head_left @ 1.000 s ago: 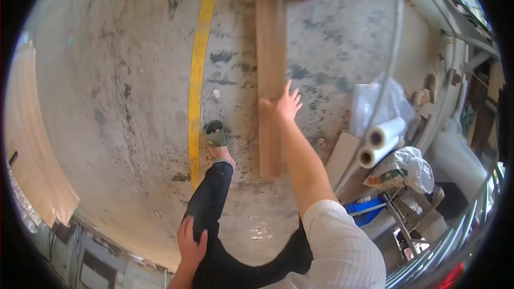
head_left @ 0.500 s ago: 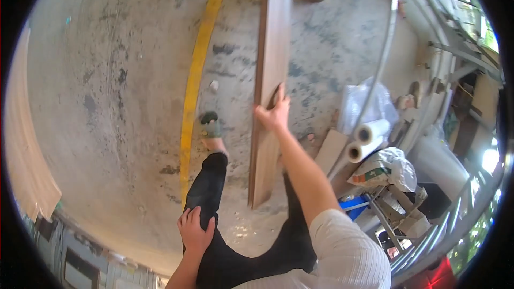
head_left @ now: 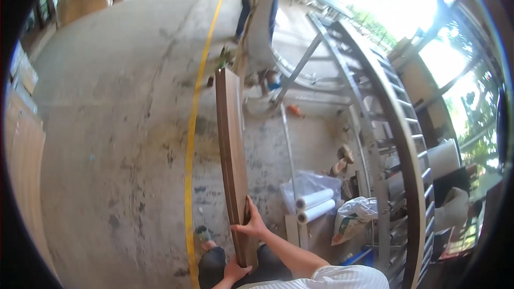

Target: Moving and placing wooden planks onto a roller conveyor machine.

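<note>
A long brown wooden board (head_left: 231, 144), its left side grooved and darker, stretches away from me up the middle of the view. My right hand (head_left: 254, 223) grips it across its width, thumb over the left edge and fingers along the right side. At the near end, my left hand (head_left: 235, 273) holds the board close to my knees, its thumb reaching across the end. Some of the fingers of both hands are hidden by the board.
A yellow floor line (head_left: 189, 171) runs left of the board. To the right stand a metal rack (head_left: 383, 182), white film rolls (head_left: 316, 206) and a white sack (head_left: 353, 217). Ahead, another person (head_left: 243, 16) stands partly hidden behind a pale panel. Flat boards (head_left: 27, 166) lean at far left.
My left hand has left my thigh and taken hold of the board's near end. My view has lifted, showing the board's far end, the rack and another person. The right hand keeps its grip.
</note>
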Demonstrator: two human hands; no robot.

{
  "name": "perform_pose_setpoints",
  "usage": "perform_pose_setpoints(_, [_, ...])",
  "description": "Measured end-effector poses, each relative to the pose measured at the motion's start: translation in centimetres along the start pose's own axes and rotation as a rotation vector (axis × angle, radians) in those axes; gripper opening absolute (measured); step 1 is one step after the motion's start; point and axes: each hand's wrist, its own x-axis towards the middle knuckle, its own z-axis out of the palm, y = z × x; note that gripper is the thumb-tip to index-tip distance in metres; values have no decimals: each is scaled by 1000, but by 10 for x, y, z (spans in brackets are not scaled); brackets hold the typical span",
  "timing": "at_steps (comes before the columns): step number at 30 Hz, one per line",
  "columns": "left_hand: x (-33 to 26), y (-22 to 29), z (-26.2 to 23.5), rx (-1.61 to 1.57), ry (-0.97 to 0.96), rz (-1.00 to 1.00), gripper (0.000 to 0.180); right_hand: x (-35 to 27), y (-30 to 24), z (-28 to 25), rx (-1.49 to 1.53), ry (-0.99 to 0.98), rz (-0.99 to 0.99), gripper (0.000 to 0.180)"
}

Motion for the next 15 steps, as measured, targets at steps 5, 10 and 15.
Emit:
perform_pose_setpoints(5, [33, 91, -26, 224, -143, 241, 75, -42, -144, -102, 3, 226, -357, 151])
perform_pose_setpoints(10, [75, 278, -45, 32, 85, 872, 79, -70, -227, -234, 3, 570, -578, 128])
perform_pose_setpoints(15, [107, 462, -42, 152, 370, 1328, 67, -138, -289, -359, 552, 743, -631, 88])
